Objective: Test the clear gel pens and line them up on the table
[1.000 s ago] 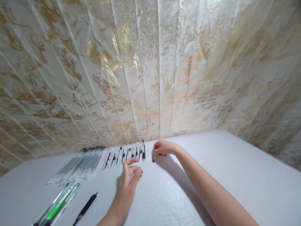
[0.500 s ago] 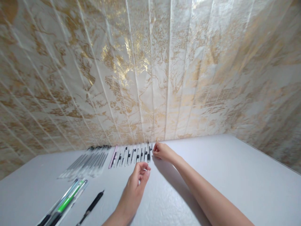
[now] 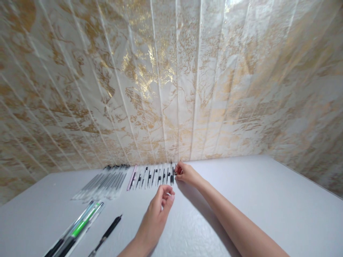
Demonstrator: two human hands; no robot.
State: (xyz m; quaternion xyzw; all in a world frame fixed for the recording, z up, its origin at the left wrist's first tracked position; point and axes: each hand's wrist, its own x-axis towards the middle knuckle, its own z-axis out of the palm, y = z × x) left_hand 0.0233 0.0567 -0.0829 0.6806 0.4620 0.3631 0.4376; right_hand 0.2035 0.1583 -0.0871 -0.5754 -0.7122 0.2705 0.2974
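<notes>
My right hand (image 3: 185, 173) is at the right end of a row of pens near the table's back edge. Its fingers are pinched on a slim pen (image 3: 175, 167), mostly hidden by them. Clear pens with black parts (image 3: 154, 177) lie side by side in that row, with a pink pen (image 3: 132, 177) at its left end. Closer to me, my left hand (image 3: 163, 202) hovers just in front of the row, fingers loosely curved and thumb apart, holding nothing.
Left of the row lies a batch of clear sticks with grey cores (image 3: 103, 184). Nearer me are a green-and-black pen (image 3: 81, 225) among clear-wrapped pens and a single black pen (image 3: 109, 230). Gold-patterned curtain fabric (image 3: 171, 89) rises behind the white table (image 3: 257, 200).
My right hand has moved the pen from apart on the right up against the row's end. My left hand has curled its fingers more. The view has swung slightly left.
</notes>
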